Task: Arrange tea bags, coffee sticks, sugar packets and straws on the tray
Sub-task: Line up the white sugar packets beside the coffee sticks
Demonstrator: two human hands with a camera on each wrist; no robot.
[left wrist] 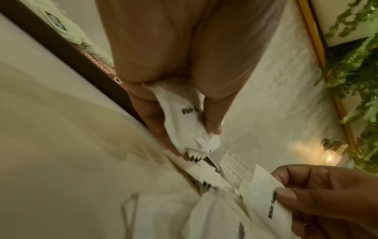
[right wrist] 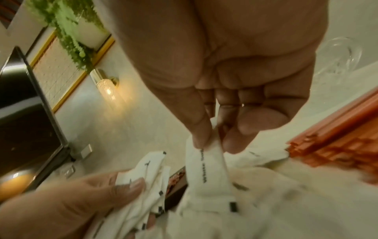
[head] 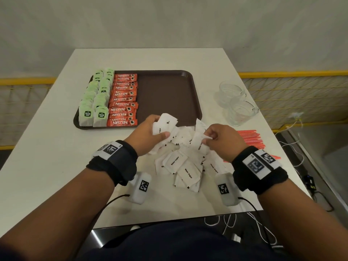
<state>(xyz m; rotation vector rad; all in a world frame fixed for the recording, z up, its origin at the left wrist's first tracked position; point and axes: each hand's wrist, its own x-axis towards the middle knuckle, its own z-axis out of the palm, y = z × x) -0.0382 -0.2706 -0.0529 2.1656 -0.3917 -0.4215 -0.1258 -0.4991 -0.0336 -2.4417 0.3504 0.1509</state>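
Observation:
On the white table lies a brown tray (head: 169,95). Green tea bags (head: 96,98) fill its left edge in two rows, and a column of red coffee sticks (head: 123,99) lies beside them. A loose heap of white sugar packets (head: 185,166) sits on the table in front of the tray. My left hand (head: 150,131) grips a bunch of sugar packets (head: 165,125) just above the tray's near edge; the same bunch (left wrist: 184,122) shows in the left wrist view. My right hand (head: 216,137) pinches one sugar packet (right wrist: 206,165) over the heap. Red straws (head: 250,136) lie right of it.
Two clear glass cups (head: 237,102) stand right of the tray. The right half of the tray holds nothing. White and black cables (head: 293,129) trail off the table's right side. Yellow railing runs behind the table.

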